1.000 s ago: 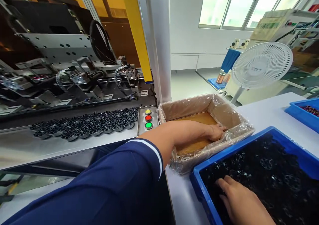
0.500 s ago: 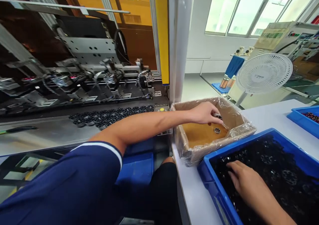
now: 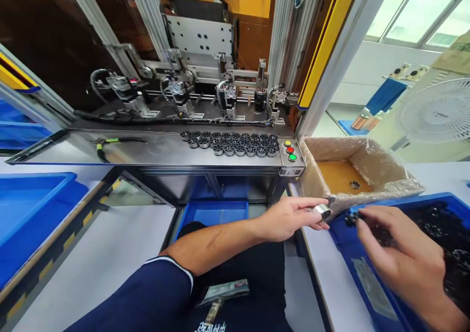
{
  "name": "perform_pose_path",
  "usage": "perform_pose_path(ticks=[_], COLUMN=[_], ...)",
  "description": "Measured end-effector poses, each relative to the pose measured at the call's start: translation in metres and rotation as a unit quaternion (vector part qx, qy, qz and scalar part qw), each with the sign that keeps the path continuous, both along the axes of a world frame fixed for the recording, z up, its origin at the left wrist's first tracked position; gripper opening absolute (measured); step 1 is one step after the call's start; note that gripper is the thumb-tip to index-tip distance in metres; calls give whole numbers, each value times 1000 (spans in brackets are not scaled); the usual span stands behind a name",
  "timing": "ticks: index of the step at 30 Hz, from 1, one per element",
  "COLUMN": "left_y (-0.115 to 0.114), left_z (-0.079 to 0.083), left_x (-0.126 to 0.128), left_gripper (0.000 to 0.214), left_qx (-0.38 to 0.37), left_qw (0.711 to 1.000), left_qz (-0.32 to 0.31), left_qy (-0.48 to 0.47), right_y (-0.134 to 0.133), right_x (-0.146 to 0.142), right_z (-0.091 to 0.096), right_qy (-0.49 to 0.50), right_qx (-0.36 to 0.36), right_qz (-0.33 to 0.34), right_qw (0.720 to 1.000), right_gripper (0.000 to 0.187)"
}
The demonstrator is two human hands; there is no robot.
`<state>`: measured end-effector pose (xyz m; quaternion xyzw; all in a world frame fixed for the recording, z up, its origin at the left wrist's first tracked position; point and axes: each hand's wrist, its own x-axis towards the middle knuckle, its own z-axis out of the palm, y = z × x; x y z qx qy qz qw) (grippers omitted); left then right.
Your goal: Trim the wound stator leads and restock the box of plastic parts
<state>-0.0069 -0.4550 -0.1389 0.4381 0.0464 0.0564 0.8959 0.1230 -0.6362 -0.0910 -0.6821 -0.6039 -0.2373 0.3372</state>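
Observation:
Between the fingers of my left hand (image 3: 282,219) is a silver metal ring (image 3: 323,210), held at the near side of the plastic-lined carton (image 3: 316,177). My right hand (image 3: 407,246) is closed on a small black part (image 3: 353,218), above the left rim of the blue bin (image 3: 347,249). That bin holds many dark spoked parts (image 3: 435,230). A gap separates the ring from the black part. One round spoked part (image 3: 354,184) lies on the carton's floor.
Rows of black and silver round parts (image 3: 238,143) stand on the machine's metal ledge (image 3: 161,153), beside a button box (image 3: 289,152). Fixtures (image 3: 227,97) line the machine bed behind. Another blue bin (image 3: 36,180) is at left; a fan (image 3: 440,111) stands at right.
My view has swung left. My left hand has come out of the carton with the ring, and my right hand has risen from the bin's contents with a black part.

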Motion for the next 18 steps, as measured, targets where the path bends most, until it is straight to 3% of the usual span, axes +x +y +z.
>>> perform_pose_path(ticks=[5, 7, 11, 18], left_y=[-6, -7, -8, -11], left_z=[1, 0, -3, -4], left_x=[-17, -20, -22, -20], left_gripper=[55, 50, 60, 48], left_qx=[32, 47, 91, 115], left_qw=[995, 994, 994, 988], left_qz=[1, 9, 22, 43], left_qy=[-90, -101, -63, -93], right_y=[4, 1, -2, -5], right_x=[-32, -34, -31, -29], right_z=[-5, -9, -15, -21], right_qy=[64, 72, 92, 123], right_qx=[26, 23, 9, 10], right_qz=[55, 61, 74, 66], right_qw=[996, 995, 993, 990], right_gripper=[23, 24, 25, 29])
